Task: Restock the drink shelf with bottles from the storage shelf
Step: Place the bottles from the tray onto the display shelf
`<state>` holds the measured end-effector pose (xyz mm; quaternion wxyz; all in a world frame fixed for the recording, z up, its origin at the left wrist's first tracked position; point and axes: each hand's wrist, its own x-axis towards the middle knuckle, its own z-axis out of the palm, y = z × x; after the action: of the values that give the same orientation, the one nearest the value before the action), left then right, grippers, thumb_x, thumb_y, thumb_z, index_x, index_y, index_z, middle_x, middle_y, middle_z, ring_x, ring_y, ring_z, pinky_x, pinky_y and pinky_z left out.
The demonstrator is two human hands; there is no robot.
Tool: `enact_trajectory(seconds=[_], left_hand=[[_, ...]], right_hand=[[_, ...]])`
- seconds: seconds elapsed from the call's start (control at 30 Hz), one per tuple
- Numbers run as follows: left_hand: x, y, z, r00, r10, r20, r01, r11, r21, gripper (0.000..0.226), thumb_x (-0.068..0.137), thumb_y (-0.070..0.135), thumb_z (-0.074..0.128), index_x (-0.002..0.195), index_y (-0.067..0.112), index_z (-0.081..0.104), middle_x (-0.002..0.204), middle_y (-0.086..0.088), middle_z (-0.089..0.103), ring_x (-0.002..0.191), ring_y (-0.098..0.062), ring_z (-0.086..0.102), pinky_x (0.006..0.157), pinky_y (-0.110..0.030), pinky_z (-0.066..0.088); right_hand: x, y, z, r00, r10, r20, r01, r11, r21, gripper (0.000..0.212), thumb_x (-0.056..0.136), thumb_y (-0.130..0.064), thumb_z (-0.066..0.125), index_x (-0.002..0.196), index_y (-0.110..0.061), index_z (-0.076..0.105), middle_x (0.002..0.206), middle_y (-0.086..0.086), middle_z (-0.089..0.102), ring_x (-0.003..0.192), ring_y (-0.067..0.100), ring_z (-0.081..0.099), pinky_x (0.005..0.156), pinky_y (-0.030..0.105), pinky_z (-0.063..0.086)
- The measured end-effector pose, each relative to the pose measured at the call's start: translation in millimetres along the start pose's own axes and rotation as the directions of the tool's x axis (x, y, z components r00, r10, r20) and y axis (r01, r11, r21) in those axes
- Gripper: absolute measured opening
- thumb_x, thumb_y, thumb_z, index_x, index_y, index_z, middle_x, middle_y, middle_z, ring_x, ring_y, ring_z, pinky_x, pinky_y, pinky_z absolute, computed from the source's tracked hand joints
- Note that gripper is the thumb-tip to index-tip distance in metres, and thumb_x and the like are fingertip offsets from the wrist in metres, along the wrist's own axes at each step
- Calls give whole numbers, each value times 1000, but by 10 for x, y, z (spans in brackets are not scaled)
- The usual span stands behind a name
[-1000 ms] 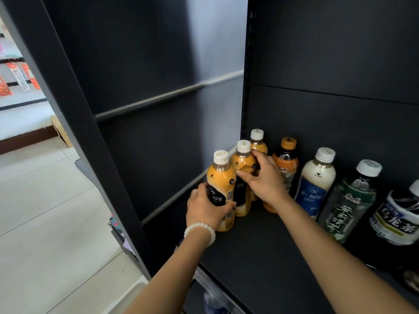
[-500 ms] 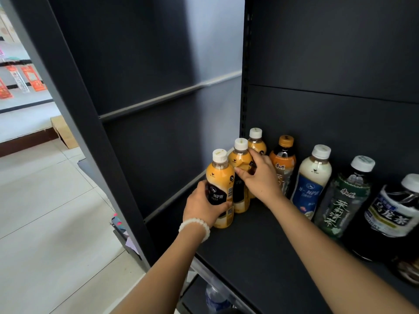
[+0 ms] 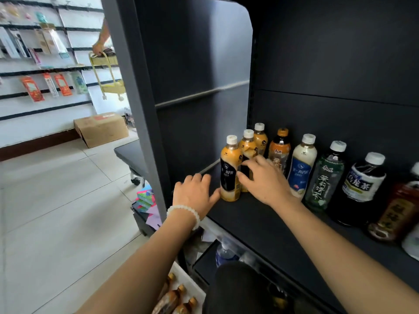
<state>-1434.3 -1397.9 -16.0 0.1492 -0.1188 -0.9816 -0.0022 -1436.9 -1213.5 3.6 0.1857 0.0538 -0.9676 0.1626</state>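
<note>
so far the shelf (image 3: pixel 267 225) carries a row along its back: three yellow bottles lined front to back at the left end, then an orange-capped one, a white one, a green tea and darker bottles running off to the right. the front yellow bottle (image 3: pixel 230 171) stands upright near the shelf's left wall. the left hand (image 3: pixel 195 194) sits just beside it with fingers spread and relaxed, thumb at the bottle's base, gripping nothing. the right hand (image 3: pixel 264 177) rests loosely against the second bottle (image 3: pixel 247 150), fingers lightly bent over its label; whether they actually clamp it i cannot tell. much of the shelf front is bare, so i judge restocking is partly done. more bottles (image 3: pixel 174 300) lie in a tray below, likely the next to go up.
</note>
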Motion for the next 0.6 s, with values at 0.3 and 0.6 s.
enact_trajectory(seconds=[0.3, 0.6], left_hand=[[-1305, -360, 66, 990, -128, 54, 131, 990, -58, 46, 95, 52, 34, 125, 21, 48, 119, -5, 56, 114, -26, 51, 86, -38, 43], [-2161, -873, 835, 894, -306, 327, 353, 931, -93, 44, 96, 50, 33, 132, 24, 40, 129, -4, 54, 119, -25, 51, 84, -37, 45]], right_hand=[[-889, -667, 270, 979, -179, 99, 179, 984, 1, 38, 94, -40, 46, 123, -18, 57, 122, 2, 53, 116, 23, 47, 91, 35, 37], [-1169, -1065, 1071, 910, -153, 384, 116, 986, 119, 39, 95, -39, 44, 126, -19, 53, 126, 3, 51, 115, 25, 50, 86, 38, 44]])
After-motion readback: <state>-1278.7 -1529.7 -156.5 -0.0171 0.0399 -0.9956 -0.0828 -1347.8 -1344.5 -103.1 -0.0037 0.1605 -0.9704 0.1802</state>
